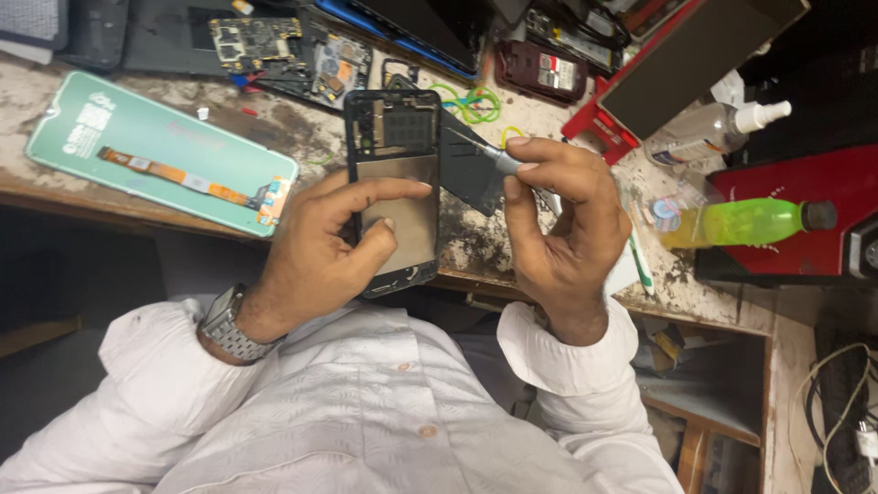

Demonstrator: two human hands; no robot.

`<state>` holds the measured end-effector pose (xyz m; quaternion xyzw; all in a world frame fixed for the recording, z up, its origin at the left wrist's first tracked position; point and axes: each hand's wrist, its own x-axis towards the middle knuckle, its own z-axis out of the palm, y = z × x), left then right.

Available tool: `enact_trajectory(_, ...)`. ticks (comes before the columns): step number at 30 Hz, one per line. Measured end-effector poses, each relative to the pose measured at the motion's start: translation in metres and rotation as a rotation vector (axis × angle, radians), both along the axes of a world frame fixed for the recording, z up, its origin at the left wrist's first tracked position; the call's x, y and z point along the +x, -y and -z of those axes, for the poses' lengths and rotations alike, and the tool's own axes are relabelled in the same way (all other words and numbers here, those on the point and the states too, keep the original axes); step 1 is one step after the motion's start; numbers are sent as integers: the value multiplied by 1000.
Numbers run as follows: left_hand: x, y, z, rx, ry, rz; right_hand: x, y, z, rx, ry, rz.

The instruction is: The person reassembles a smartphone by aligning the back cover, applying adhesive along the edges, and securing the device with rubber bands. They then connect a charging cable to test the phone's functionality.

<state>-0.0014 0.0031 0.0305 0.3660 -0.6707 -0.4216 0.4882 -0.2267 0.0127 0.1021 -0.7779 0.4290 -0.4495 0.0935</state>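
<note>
Left hand: I see my left hand (pixel 334 242) wrapped around the lower half of the opened phone frame (pixel 393 183), thumb and forefinger pressed flat on its metal back plate, fingers closed on the body

Phone frame: it stands lengthwise away from me at the near edge of the workbench (pixel 274 128), its bottom end overhanging the edge toward my chest, the top end with bare inner parts pointing at the far side

Right hand: my right hand (pixel 562 224) sits just right of the frame, thumb and forefinger pinched together on a thin metal tool (pixel 485 154)

Tool: its tip reaches left to the frame's upper right edge; I cannot tell whether it is touching or under the rim

Dark panel: a black sheet (pixel 471 174) lies between the frame and my right hand, partly under the tool

Left of the hands: a green-backed screen panel (pixel 137 146) with an orange ribbon lies near the left edge of the workbench, well apart from my left hand

Far side: a circuit board (pixel 256 38) and loose phone parts lie along the far edge

Right side: a green bottle (pixel 745 222) lies on its side on a red box (pixel 823 183), with a clear spray bottle (pixel 709 133) behind it

Wrist: a metal watch (pixel 229 325) on my left wrist, white sleeves on both arms
</note>
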Motion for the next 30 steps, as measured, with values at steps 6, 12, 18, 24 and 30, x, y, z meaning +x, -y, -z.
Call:
enact_trajectory(6, 0, 1, -2, -57, -56, 4, 3, 1, 0, 10, 1, -1)
enact_trajectory(12, -1, 2, -4, 62, 41, -24, 5, 0, 2, 29, 23, -8)
enact_trajectory(18, 0, 3, -4, 3, -15, 0, 7, -1, 3, 27, 17, -30)
enact_trajectory(24, 0, 4, -2, -64, -39, 10, 8, -1, 3, 26, 11, -35)
enact_trajectory(30, 0, 5, -2, -74, -56, 21, 7, -2, 3, 26, 12, -36)
